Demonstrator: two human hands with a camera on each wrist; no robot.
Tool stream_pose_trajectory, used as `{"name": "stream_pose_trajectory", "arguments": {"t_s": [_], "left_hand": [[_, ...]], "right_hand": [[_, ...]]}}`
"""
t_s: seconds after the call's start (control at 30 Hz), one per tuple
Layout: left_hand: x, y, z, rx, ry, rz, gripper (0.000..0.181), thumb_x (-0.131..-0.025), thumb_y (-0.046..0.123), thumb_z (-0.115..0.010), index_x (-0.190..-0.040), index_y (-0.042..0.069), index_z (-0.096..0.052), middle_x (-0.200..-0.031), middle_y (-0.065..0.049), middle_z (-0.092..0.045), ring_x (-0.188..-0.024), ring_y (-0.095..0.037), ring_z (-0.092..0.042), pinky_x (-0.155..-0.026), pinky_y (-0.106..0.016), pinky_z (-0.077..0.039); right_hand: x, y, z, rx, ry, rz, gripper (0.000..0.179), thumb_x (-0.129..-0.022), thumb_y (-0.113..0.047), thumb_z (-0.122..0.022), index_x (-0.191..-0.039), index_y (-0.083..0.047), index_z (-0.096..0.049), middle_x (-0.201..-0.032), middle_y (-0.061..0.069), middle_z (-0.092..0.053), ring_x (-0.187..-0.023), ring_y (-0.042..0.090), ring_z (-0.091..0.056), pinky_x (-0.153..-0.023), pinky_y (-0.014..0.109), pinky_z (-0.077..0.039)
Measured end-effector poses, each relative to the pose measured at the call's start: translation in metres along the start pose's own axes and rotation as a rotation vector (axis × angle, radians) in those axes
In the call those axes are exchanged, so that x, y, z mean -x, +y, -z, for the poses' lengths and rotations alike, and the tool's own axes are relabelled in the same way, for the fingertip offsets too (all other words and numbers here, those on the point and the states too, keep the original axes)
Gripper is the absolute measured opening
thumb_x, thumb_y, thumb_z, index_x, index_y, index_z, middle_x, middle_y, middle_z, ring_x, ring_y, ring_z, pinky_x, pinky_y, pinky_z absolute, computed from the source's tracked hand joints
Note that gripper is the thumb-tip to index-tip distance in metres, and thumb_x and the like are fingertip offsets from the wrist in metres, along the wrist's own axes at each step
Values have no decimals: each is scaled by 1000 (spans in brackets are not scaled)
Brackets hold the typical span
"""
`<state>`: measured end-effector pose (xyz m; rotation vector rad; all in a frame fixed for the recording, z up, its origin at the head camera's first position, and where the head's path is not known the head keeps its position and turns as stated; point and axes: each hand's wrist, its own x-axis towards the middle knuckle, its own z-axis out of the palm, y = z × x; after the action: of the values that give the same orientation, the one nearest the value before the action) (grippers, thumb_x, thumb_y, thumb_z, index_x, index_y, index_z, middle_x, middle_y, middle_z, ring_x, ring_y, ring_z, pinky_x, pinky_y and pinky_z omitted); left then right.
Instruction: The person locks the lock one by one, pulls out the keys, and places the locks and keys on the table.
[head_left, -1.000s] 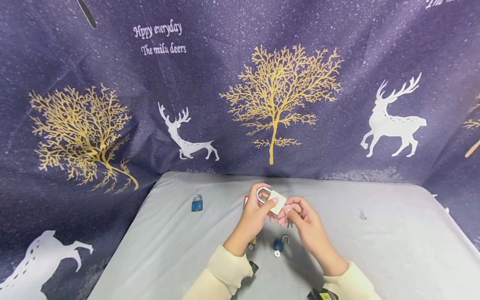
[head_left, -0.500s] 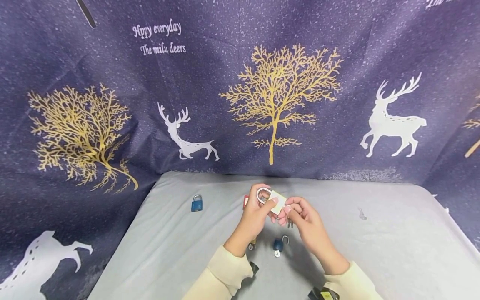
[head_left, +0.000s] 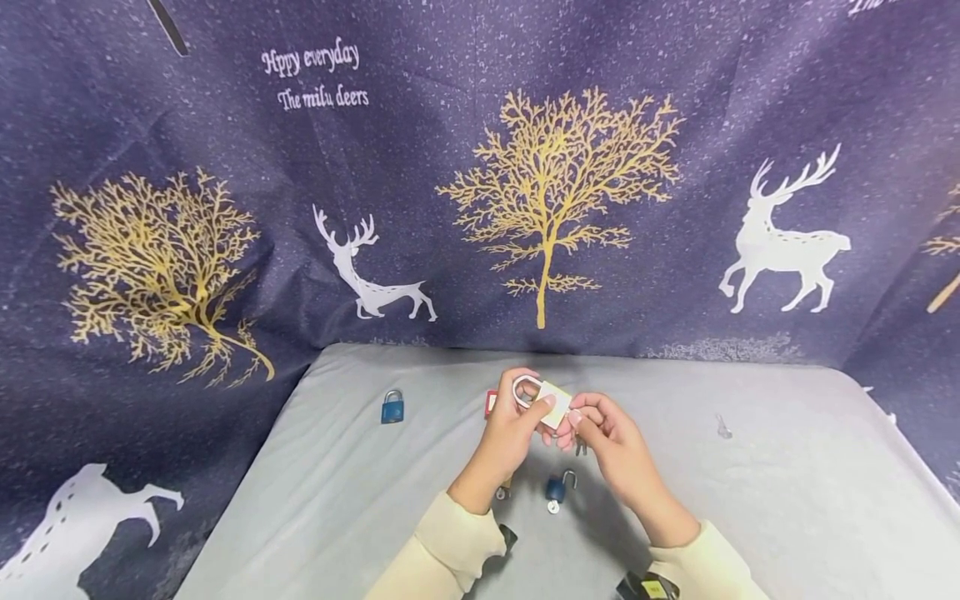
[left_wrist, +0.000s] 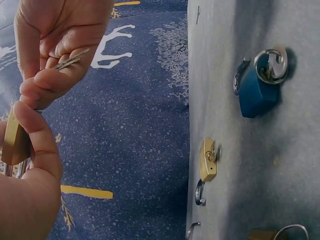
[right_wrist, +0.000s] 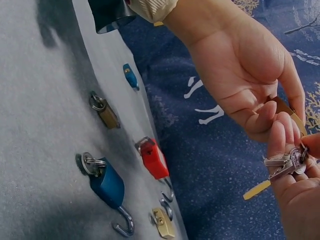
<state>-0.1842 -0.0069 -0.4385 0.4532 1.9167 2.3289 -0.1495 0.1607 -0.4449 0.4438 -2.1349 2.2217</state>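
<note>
My left hand (head_left: 510, 429) holds a brass padlock (head_left: 553, 403) above the table, thumb on its face. The padlock's silver shackle points up and left. My right hand (head_left: 611, 442) pinches at the opposite end of the padlock, fingertips close against it. Several silver keys (right_wrist: 287, 162) on a ring lie against the right hand's curled fingers in the right wrist view. A key at the keyhole itself is hidden by the fingertips. In the left wrist view, the padlock's side (left_wrist: 16, 142) shows between the left thumb and fingers.
On the grey-covered table (head_left: 315, 508) lie a blue padlock with raised shackle and key ring (head_left: 555, 490), a brass padlock (left_wrist: 208, 160), a red padlock (right_wrist: 155, 162) and another blue padlock (head_left: 393, 408). Small keys (head_left: 723, 427) lie at right. A patterned curtain (head_left: 480, 250) hangs behind.
</note>
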Motion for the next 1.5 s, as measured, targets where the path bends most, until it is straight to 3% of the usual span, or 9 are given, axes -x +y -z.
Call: {"name": "stream_pose_trajectory", "arguments": {"t_s": [0.37, 0.97, 1.17, 1.5], "left_hand": [[-1, -2, 2, 27, -15, -8, 41, -99, 7, -59, -132, 2, -36, -98, -1, -53, -61, -12, -61, -52, -23, -53], [-5, -4, 7, -1, 35, -20, 39, -96, 6, -61, -129, 4, -41, -97, -5, -55, -59, -10, -62, -49, -24, -54], [-6, -2, 9, 21, 37, 12, 40, -98, 6, -58, -132, 6, -37, -100, -4, -50, -59, -12, -66, -54, -28, -60], [-8, 2, 14, -9, 55, -22, 43, -97, 3, -58, -135, 6, -36, -103, -5, -49, -69, -15, -63, -60, -33, -62]], "right_hand": [[-1, -1, 1, -1, -16, -4, 22, -105, -5, -48, -121, 11, -48, -87, -2, -69, -78, 8, -69, -74, 29, -61], [-1, 2, 1, 74, -14, -3, 26, -105, -4, -47, -127, 9, -52, -88, 4, -69, -79, 9, -69, -75, 30, -61], [-1, 4, 2, 114, -29, -1, 28, -106, -6, -47, -130, 6, -53, -88, 5, -67, -79, 9, -69, -76, 28, -60], [-4, 5, 5, 192, 3, 48, 28, -105, -6, -49, -130, 4, -56, -95, 15, -69, -84, 10, -67, -77, 24, -57]]}}
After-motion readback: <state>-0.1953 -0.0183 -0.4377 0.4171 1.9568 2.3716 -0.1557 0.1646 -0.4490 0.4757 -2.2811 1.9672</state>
